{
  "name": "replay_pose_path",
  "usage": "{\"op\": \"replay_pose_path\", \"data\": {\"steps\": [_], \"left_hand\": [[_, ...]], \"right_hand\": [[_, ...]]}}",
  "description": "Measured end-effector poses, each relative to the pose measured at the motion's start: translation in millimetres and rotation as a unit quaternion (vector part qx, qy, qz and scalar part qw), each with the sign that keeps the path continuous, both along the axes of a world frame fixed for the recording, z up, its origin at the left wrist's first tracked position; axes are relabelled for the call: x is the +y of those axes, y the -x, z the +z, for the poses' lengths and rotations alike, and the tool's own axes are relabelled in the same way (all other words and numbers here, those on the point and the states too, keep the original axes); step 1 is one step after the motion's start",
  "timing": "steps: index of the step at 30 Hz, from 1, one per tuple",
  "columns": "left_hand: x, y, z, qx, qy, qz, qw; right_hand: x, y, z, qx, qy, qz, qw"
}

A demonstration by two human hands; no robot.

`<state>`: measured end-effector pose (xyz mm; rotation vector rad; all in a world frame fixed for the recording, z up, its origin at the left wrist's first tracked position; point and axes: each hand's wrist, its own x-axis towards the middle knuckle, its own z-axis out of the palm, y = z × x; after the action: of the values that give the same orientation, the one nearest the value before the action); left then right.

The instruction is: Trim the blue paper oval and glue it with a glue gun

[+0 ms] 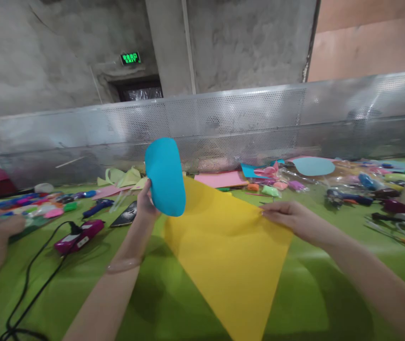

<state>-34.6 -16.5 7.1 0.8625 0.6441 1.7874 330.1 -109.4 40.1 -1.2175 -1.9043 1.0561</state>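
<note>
My left hand (147, 201) grips a blue rounded cutout (166, 177), an oblong with a slightly pinched waist, held upright above the table. Its fingers are partly hidden behind the cutout. A large yellow sheet (230, 255) hangs in front of me with one corner pointing down toward my body. Along its upper right edge, my right hand (283, 215) pinches the sheet between thumb and fingers. The sheet's upper left part passes behind the blue cutout, and whether my left hand touches it I cannot tell.
On the green table (330, 293), a purple power strip (79, 237) with a black cable lies left, near a phone (124, 214) and a blue glue gun (97, 207). Another person's hands (1, 227) work at far left. Craft pieces line the back below a perforated metal panel (223, 125).
</note>
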Motion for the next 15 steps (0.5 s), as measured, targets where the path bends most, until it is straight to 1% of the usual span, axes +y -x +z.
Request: {"op": "replay_pose_path", "data": {"steps": [2, 4, 6, 8, 9, 11, 13, 15], "left_hand": [[1, 3, -0.6, -0.004, -0.009, 0.008, 1.000], [4, 5, -1.9, -0.010, -0.006, 0.009, 1.000], [6, 7, -2.8, -0.017, 0.004, 0.009, 1.000], [7, 7, -2.8, -0.018, 0.017, 0.011, 1.000], [6, 7, -2.5, -0.013, 0.019, 0.009, 1.000], [5, 5, -1.6, 0.001, 0.016, -0.006, 1.000], [4, 4, -1.2, 0.008, 0.006, -0.012, 1.000], [3, 4, -1.5, 0.011, -0.003, -0.012, 1.000]], "right_hand": [[2, -6, 7.9, 0.036, 0.002, -0.040, 0.999], [6, -21, 17.5, 0.048, -0.007, -0.095, 0.994], [12, -41, 24.5, 0.047, -0.028, -0.148, 0.987], [17, -58, 26.7, 0.042, -0.059, -0.174, 0.982], [19, -65, 26.0, 0.035, -0.070, -0.172, 0.982], [20, -70, 21.0, 0.006, -0.071, -0.146, 0.987], [16, -63, 12.1, -0.034, -0.057, -0.109, 0.992], [9, -47, 0.4, -0.071, -0.050, -0.063, 0.994]]}}
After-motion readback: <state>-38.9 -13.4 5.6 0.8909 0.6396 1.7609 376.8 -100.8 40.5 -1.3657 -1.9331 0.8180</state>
